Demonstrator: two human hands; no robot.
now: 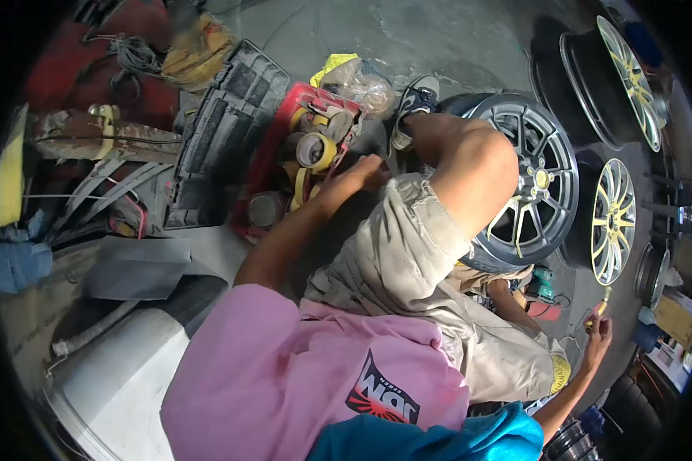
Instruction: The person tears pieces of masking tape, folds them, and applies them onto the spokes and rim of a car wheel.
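Observation:
My left hand (371,172) is curled at the right side of a red toolbox (242,203), its fingers mostly hidden. Inside the box lie rolls of yellow masking tape (315,151) and a round can (266,209). On the far right, my right hand (600,336) is closed around a slim yellow-handled tool (597,311) with a pale tip, possibly a small brush. Beyond my bent knee lies a dark multi-spoke wheel (542,142) with its tire and a yellowish hub centre. The right hand is below a yellow-spoked rim (613,223), apart from it.
Another yellow-spoked rim (630,84) stands at the upper right. A green power tool (542,284) lies below the tired wheel. The black toolbox lid (223,131) is left of the red box, and a clear plastic bag (361,84) is above it. A white container (123,384) stands lower left.

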